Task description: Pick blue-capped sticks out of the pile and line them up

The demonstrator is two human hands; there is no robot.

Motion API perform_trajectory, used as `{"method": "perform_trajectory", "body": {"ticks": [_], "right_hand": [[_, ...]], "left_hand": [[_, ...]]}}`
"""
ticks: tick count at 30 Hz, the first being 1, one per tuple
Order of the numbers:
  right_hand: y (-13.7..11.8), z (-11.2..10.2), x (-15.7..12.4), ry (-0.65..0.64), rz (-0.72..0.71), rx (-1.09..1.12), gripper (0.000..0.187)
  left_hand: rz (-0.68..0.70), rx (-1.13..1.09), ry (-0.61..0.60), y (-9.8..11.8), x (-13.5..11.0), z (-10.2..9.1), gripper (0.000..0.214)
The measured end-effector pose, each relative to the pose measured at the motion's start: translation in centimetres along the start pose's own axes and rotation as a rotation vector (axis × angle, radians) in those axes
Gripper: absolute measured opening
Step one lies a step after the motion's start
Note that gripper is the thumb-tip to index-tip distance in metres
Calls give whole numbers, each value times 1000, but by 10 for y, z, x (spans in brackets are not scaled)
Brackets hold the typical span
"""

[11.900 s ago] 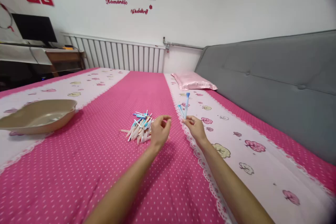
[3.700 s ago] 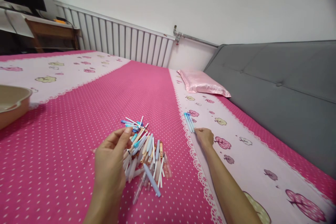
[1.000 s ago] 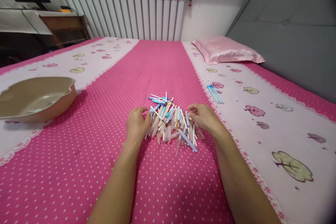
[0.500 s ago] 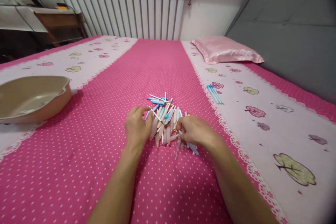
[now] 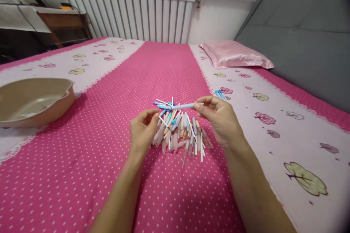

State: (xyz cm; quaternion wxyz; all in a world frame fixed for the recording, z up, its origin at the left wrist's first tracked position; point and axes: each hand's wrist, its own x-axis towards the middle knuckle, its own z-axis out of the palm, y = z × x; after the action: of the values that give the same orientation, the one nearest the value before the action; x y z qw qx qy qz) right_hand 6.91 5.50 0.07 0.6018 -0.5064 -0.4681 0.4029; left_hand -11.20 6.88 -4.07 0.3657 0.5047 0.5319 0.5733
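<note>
A lavender pen point(image 5: 184, 106) is pinched near one end between the thumb and fingers of my right hand point(image 5: 218, 116). It lies roughly level above the far part of the pile, its other end pointing left. My left hand point(image 5: 143, 127) rests at the pile's left edge, fingers curved and thumb slightly apart, with no held object visible. Between my hands spreads a loose pile of pens point(image 5: 175, 131) in peach, blue, lavender and clear tones, mixed with thin white sticks point(image 5: 201, 145). Several blue pens point(image 5: 164, 105) lie crosswise at its far side.
Some light blue pens point(image 5: 220, 95) lie together beyond my right hand, which partly hides them. A beige basin point(image 5: 58, 105) stands on the bed at left. A pink pillow point(image 5: 236, 54) lies by the grey headboard point(image 5: 298, 36). A radiator point(image 5: 131, 14) lines the wall.
My right hand has risen from the right side of the pile and moved away from me, lifting the lavender pen. My left hand has stayed nearly in place, its thumb nearer the fingers.
</note>
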Motion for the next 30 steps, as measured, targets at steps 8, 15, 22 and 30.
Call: {"method": "perform_trajectory", "body": {"ticks": [8, 15, 22, 30], "right_hand": [[13, 26, -11, -145, 126, 164, 25], [12, 28, -15, -385, 206, 72, 31], [18, 6, 2, -232, -9, -600, 12], [38, -2, 8, -248, 48, -1095, 27]], "left_hand": [[-133, -309, -229, 3, -7, 6, 24], [-252, -607, -182, 7, -6, 6, 23], [-158, -473, -104, 4, -4, 4, 21], [-78, -332, -69, 3, -5, 6, 24]]}}
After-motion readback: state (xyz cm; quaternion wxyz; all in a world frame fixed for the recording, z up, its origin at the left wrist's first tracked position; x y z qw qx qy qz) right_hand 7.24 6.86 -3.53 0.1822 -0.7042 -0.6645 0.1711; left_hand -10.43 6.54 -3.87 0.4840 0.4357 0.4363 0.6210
